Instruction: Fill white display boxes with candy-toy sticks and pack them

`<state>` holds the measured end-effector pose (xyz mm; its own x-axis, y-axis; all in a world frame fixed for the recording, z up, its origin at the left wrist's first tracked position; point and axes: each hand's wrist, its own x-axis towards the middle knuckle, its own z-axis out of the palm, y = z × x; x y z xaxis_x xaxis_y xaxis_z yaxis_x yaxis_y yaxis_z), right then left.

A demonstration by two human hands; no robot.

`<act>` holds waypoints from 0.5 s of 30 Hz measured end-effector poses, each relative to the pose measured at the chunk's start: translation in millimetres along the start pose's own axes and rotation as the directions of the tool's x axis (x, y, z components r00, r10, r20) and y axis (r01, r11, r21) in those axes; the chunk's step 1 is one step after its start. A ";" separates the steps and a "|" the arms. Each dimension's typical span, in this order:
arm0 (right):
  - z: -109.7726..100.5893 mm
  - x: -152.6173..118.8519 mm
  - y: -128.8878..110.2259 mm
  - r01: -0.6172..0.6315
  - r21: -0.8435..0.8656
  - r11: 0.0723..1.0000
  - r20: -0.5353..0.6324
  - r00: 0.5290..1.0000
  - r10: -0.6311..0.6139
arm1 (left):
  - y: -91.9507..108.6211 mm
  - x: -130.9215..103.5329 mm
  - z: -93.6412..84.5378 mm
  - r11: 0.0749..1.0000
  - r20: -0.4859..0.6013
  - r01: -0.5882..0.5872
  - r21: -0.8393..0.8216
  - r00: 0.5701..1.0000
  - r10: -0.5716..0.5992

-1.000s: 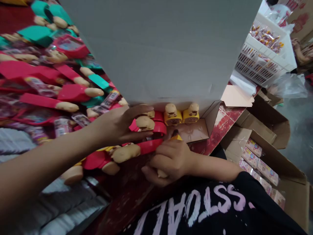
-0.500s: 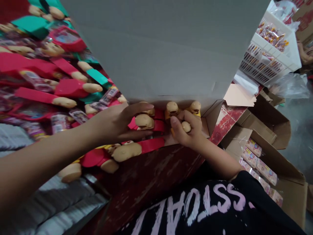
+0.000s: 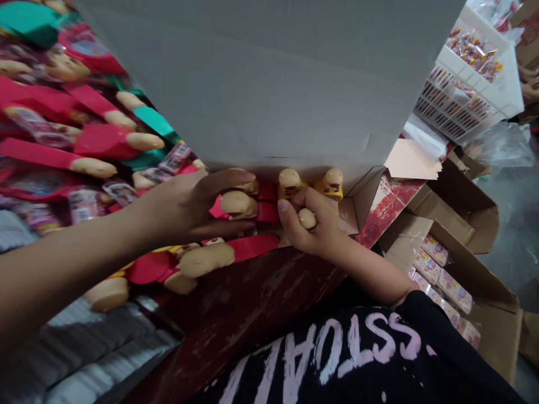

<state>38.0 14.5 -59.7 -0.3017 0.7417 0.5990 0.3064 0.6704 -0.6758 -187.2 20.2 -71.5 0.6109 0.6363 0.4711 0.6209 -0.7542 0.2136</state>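
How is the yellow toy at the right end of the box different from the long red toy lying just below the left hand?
Colour: the yellow toy has a yellow body; the red toy has a red one.
Pose: the yellow toy seems to stand upright; the red toy lies down, its head toward the picture's left.
Place: the yellow toy is near the grey flap; the red toy is nearer the black shirt.
Both have beige heads.

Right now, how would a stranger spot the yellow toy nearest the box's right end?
Find the tall grey panel, then the low box at its foot. Just beyond the right hand is a yellow toy with a rounded cream top. Unlike its cream-topped neighbour to the left, it sits nearest the box's right wall.
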 end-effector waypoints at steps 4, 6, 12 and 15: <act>0.7 -1.5 -0.1 0.045 -0.020 0.999 -0.013 0.999 -0.046 | -1.6 -1.8 2.7 0.999 -0.035 -0.025 0.023 0.999 0.026; 1.1 -1.1 -1.2 0.074 -0.063 0.995 -0.045 0.996 -0.077 | 0.6 1.0 1.3 0.998 -0.079 -0.044 0.038 0.996 0.047; 0.5 3.6 -5.8 0.137 0.004 0.991 -0.135 0.982 -0.135 | 4.3 2.5 -2.0 1.000 -0.001 0.020 0.020 1.000 -0.020; 0.1 4.7 -7.6 0.138 0.032 0.990 -0.140 0.981 -0.133 | 2.2 -0.9 -2.1 0.999 0.057 0.053 0.011 0.997 -0.054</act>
<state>34.2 12.9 -51.7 -0.2102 0.6418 0.7375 0.2328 0.7655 -0.5998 -187.3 17.7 -69.7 0.6039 0.6840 0.4091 0.6579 -0.7176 0.2287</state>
